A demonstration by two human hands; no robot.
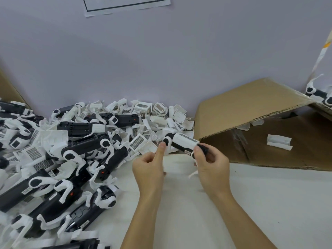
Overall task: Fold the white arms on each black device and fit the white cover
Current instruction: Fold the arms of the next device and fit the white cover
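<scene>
the black device (181, 143) is held up between both hands, just above the worktop (251, 203). its long side runs from left to right, tipping down to the right. the left hand (149, 167) is curled, with its thumb pressing the round left end. the right hand (210, 162) grips the right end. the white cover (186, 141) already sits on top.

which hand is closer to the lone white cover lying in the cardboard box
Right. The right hand grips the device's end nearest the box; the white cover lies beyond it. The left hand sits farther away.
</scene>
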